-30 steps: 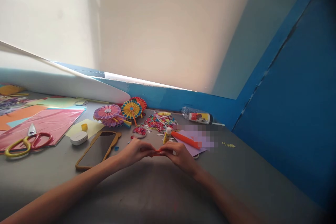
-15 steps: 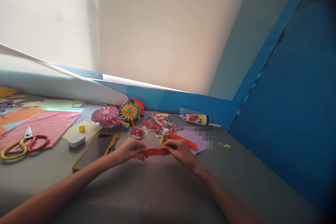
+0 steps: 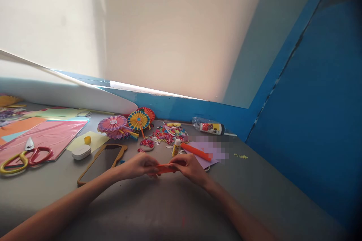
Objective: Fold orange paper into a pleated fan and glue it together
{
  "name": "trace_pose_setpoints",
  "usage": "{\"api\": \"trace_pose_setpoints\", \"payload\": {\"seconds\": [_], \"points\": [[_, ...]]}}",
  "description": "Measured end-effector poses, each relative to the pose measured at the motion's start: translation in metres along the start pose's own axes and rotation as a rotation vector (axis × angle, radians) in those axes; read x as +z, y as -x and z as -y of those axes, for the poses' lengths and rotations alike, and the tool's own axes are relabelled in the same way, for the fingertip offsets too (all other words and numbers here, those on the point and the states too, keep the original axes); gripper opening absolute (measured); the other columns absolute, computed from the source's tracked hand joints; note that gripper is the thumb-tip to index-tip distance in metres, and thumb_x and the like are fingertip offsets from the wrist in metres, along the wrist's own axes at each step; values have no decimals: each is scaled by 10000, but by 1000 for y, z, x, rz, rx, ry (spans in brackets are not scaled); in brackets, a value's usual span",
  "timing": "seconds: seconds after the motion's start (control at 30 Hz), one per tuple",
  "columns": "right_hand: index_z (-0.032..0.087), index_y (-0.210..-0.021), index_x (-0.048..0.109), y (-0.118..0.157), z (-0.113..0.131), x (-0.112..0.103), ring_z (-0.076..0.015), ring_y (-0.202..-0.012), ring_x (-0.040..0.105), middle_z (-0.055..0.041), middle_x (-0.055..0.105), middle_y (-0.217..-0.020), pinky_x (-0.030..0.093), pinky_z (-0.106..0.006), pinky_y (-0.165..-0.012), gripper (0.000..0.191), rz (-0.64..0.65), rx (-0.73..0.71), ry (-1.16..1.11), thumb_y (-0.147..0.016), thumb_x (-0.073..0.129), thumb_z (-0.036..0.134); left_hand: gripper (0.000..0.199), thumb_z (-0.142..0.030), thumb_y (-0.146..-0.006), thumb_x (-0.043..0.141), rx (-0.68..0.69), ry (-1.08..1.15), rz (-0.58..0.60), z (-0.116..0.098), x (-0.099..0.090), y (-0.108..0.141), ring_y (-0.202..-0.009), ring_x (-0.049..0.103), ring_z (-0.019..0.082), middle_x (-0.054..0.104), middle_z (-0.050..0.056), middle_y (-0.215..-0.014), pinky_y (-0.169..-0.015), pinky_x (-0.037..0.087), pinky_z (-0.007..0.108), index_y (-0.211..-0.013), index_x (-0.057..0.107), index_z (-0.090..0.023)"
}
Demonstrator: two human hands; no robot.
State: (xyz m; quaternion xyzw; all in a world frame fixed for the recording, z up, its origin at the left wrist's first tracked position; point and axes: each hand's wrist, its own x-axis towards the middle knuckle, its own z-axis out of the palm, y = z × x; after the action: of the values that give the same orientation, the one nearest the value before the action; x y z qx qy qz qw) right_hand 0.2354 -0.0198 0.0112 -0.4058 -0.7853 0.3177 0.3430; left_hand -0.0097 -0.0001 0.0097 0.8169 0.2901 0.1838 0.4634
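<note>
Pinched an orange paper strip (image 3: pixel 166 168) at one end with the curled left hand (image 3: pixel 138 166) and at the other with the right hand (image 3: pixel 192 168). Held it over the tabletop (image 3: pixel 158 211), in front of an upright glue stick (image 3: pixel 176 147). Saw an orange roll (image 3: pixel 196 151) lying partly on purple paper (image 3: pixel 206 163) beyond the right hand, a phone (image 3: pixel 102 163) near the left forearm (image 3: pixel 76 197), and pleated paper rosettes (image 3: pixel 138 119) farther back.

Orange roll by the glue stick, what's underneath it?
The orange roll lies across purple paper, which shows on either side. What is directly beneath the roll is covered and can't be seen.
</note>
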Motion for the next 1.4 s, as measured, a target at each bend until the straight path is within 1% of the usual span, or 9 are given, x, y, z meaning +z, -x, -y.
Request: {"api": "trace_pose_setpoints", "payload": {"seconds": [0.2,0.4,0.57,0.63,0.77,0.97,1.1,1.27,1.4], "points": [[140,-815,742,1,0,8,-152,-583,640,-37,678,-663,493,-242,-575,218,9,9,-26,-867,595,292,334,-394,-930,515,62,-152,-121,-12,9,-2,-728,651,153,731,60,-828,-595,435,170,-990,707,-127],[198,-986,754,2,-7,-4,-218,-901,695,-59,753,-964,528,-294,-799,196,67,-79,61,-857,614,243,292,-307,-972,463,171,-608,-249,-4,0,2,-644,634,123,709,22,-721,-622,421,180,-949,716,-163],[203,-1090,716,2,-23,-3,-216,-997,668,-86,711,-1108,509,-324,-871,256,22,-331,332,-936,516,237,272,-195,-985,419,363,-987,-335,6,-3,12,-1020,650,215,680,73,-1157,-845,471,291,-1170,617,-220],[204,-1064,721,7,-22,2,-210,-960,662,-87,711,-1065,509,-323,-834,264,45,-357,445,-954,483,230,265,-170,-978,424,391,-1071,-294,10,3,19,-1045,629,226,663,80,-1180,-851,472,312,-1169,603,-211],[232,-1068,701,25,-8,11,-179,-943,622,-64,658,-1042,489,-289,-823,256,140,-248,486,-969,464,239,192,-204,-963,475,294,-1023,-221,17,17,29,-867,646,196,692,44,-1007,-721,472,269,-971,666,-202],[203,-907,715,17,-2,10,-177,-984,602,-58,628,-1076,467,-271,-877,187,87,-52,250,-922,559,306,193,-308,-914,572,41,-599,-314,21,15,15,-848,636,167,662,42,-966,-770,452,244,-830,691,-180],[181,-870,703,-1,-10,12,-178,-843,628,-42,676,-909,492,-258,-748,129,140,63,125,-856,640,293,97,-280,-817,680,6,-491,-276,29,3,-3,-901,630,193,678,31,-941,-784,450,253,-851,681,-189],[205,-1022,719,0,-12,15,-169,-812,617,-38,637,-884,489,-247,-713,212,134,63,92,-828,666,271,249,-253,-828,646,25,-494,-205,29,-1,-4,-839,640,177,681,23,-900,-716,451,223,-1074,668,-222],[198,-926,748,8,-8,18,-145,-789,612,-37,605,-878,491,-227,-706,197,124,-38,141,-859,575,130,208,-184,-876,537,89,-647,-205,14,5,7,-799,642,164,671,33,-899,-709,436,227,-907,739,-227]]}}
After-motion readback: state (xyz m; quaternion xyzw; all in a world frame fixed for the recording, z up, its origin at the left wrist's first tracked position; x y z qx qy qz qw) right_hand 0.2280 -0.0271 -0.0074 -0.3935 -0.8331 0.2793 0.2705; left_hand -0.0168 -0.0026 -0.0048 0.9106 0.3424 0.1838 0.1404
